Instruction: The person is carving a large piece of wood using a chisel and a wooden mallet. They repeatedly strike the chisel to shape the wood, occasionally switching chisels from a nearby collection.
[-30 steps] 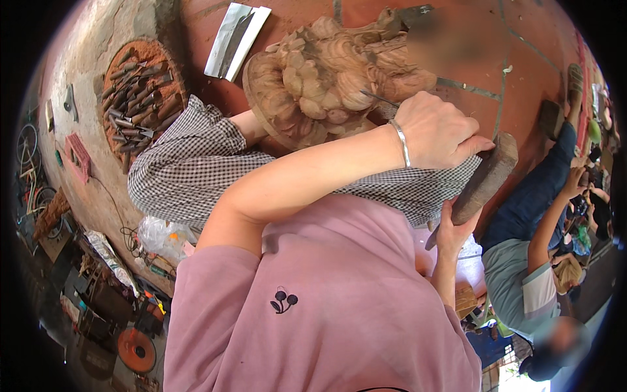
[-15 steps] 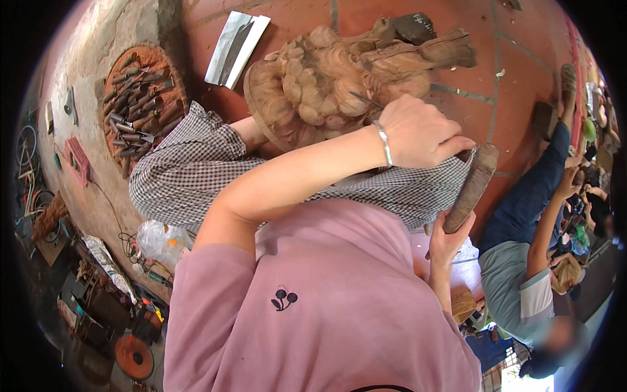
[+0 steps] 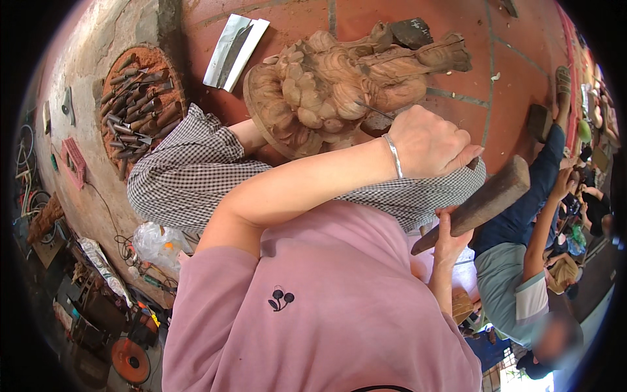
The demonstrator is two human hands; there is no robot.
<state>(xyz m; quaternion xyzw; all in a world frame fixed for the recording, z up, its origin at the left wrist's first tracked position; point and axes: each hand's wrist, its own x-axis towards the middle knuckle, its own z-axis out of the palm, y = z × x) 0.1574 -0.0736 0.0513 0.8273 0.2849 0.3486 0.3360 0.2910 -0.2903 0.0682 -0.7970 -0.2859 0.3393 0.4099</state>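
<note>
A brown wooden carving (image 3: 326,85) with rounded, swirling relief lies on the tiled floor in front of my legs. My left hand (image 3: 431,142), wearing a silver bangle, is a fist around the handle of a carving chisel (image 3: 375,109). Its thin dark blade points left, with the tip at the lower right side of the carving; whether it touches the wood I cannot tell. The handle is mostly hidden in the fist. Lower right, my right hand (image 3: 449,243) grips a wooden mallet (image 3: 491,196), tilted with its thick end toward the upper right, apart from the chisel.
A round tray (image 3: 160,55) of wood dust holds several chisels at the left. A dark flat piece on white paper (image 3: 221,72) lies beyond the carving's left end. A dark block (image 3: 413,32) sits at its far side. Another person (image 3: 516,274) sits close on the right.
The mallet has swung away from the chisel, tilting to the right. My left hand and the chisel have shifted slightly right and nearer to me.
</note>
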